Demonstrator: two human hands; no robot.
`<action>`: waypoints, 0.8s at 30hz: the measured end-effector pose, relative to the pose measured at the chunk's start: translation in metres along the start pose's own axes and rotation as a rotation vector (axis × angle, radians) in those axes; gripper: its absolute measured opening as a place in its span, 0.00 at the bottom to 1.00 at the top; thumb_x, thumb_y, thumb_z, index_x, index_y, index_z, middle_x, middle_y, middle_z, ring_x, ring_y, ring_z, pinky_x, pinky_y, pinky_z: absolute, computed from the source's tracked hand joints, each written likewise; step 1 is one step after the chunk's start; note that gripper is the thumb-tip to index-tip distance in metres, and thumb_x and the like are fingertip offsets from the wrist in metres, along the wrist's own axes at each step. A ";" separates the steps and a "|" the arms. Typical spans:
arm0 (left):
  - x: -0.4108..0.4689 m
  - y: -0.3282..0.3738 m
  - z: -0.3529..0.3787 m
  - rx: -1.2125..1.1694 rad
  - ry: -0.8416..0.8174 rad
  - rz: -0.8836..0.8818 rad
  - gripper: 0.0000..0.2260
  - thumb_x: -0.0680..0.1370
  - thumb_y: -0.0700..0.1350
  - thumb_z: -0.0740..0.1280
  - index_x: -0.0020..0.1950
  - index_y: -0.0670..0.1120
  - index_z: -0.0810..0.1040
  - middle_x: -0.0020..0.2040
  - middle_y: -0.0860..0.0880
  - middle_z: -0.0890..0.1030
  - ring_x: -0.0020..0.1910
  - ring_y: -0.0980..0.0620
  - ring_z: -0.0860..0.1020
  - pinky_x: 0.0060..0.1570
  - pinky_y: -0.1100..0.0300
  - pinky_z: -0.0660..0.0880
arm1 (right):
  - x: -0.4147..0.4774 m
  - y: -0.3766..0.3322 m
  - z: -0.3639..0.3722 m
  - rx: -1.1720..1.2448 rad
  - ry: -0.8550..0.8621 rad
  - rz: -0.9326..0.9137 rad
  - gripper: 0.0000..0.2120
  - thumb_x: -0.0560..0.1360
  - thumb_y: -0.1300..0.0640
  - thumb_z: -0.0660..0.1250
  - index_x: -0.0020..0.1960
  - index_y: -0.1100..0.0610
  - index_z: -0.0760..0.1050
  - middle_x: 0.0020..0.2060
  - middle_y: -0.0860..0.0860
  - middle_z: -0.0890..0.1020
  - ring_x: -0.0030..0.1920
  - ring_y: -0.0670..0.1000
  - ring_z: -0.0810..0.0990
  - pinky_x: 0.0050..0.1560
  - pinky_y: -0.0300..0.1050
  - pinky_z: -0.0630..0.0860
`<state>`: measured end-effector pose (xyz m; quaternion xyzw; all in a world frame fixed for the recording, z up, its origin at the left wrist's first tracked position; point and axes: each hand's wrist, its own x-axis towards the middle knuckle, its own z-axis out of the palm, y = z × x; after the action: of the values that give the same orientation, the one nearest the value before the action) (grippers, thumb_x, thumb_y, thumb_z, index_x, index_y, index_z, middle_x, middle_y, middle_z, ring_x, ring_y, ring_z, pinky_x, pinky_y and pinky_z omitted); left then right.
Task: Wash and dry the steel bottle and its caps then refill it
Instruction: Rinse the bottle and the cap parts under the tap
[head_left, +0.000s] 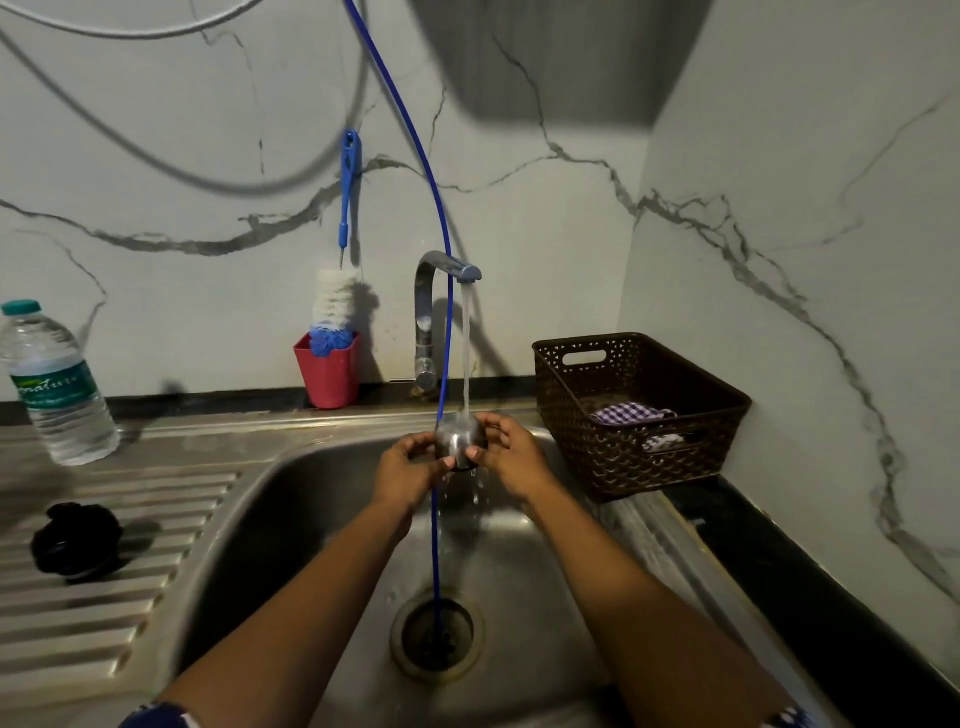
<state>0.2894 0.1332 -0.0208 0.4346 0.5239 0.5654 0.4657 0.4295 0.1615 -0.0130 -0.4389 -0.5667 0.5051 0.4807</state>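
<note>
Steel cap (459, 440) sides hidden behind fingers (498, 427).

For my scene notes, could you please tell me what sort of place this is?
Most likely a home kitchen wash-up corner: a stainless steel sink with a ribbed drainboard, a chrome tap running water, and a blue-handled bottle brush in a red plastic cup.

Both hands, left hand (402, 467) and right hand (511, 454), hold a steel cap (458, 440) under the running tap (447, 270) above the sink (291, 499).
</note>
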 end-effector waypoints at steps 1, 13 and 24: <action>-0.002 -0.001 0.004 -0.037 0.012 -0.003 0.17 0.74 0.30 0.67 0.62 0.41 0.76 0.56 0.43 0.80 0.51 0.48 0.79 0.44 0.61 0.76 | -0.001 -0.001 -0.003 0.025 -0.020 0.013 0.23 0.71 0.75 0.65 0.58 0.53 0.70 0.57 0.51 0.77 0.59 0.50 0.75 0.57 0.43 0.76; -0.008 -0.003 0.026 -0.368 0.101 0.071 0.10 0.74 0.30 0.67 0.50 0.44 0.76 0.47 0.46 0.81 0.45 0.51 0.80 0.41 0.64 0.80 | -0.004 0.003 0.004 0.342 0.059 0.101 0.11 0.73 0.63 0.69 0.52 0.56 0.70 0.52 0.56 0.78 0.52 0.56 0.78 0.49 0.46 0.78; -0.005 -0.007 0.007 -0.117 -0.145 0.114 0.19 0.73 0.36 0.70 0.64 0.43 0.77 0.57 0.48 0.82 0.57 0.52 0.79 0.49 0.64 0.77 | -0.002 0.004 -0.010 0.222 -0.058 0.065 0.33 0.66 0.70 0.73 0.64 0.49 0.66 0.61 0.56 0.75 0.61 0.56 0.74 0.62 0.53 0.74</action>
<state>0.2973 0.1295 -0.0272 0.4755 0.4295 0.5877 0.4941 0.4395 0.1614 -0.0171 -0.3863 -0.5063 0.5927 0.4932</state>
